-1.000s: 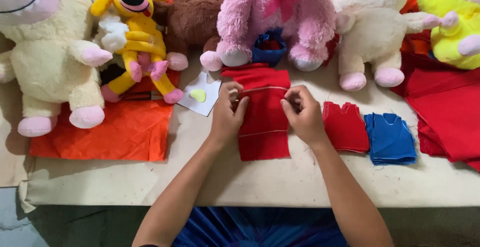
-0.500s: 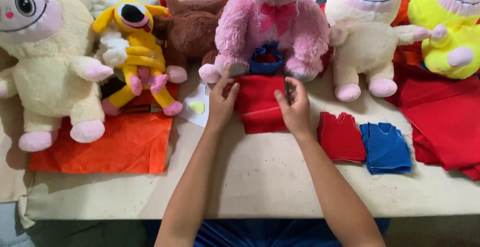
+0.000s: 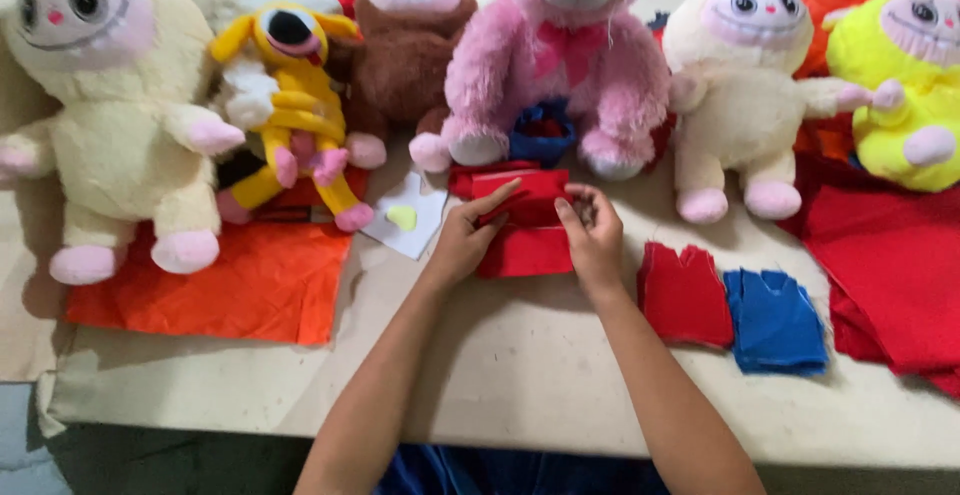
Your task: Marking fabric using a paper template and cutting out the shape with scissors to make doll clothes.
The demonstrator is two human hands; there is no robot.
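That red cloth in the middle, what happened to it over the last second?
The red cloth lay long and flat a second ago; it has since been folded up away from the person into a shorter, thicker bundle. The left hand and right hand moved with it toward the pink plush toy and still pinch its edges. The small red piece, blue piece and orange cloth lie as before.

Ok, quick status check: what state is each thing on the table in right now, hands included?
Red cloth: folded, flat on the table, held by both hands.
Left hand: on the cloth's left edge, forefinger stretched over the top.
Right hand: fingers curled, pinching the cloth's right edge.
Red cut piece: flat, untouched.
Blue cut piece: flat, beside the red one.
Orange cloth: spread flat.
Pink plush: sitting upright.
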